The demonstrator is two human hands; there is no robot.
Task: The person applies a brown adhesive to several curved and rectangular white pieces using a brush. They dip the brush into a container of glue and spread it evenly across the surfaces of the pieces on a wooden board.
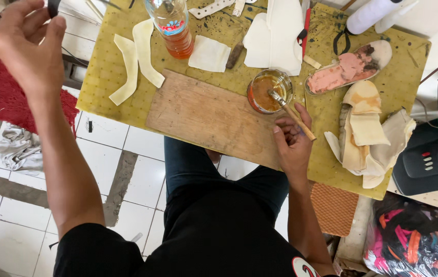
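Premises are presenting as a small shoemaking or shoe-repair workshop. A yellow-green work mat is covering the bench, and a worn wooden board is lying on it. A jar of amber glue with a brush is standing beside cut cream pattern pieces, a pink-lined insole and stacked sole pieces. White tiled flooring is showing below.

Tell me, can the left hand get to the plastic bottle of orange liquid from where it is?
Probably yes: the left hand is raised beside the table, and nothing stands between it and the bottle.
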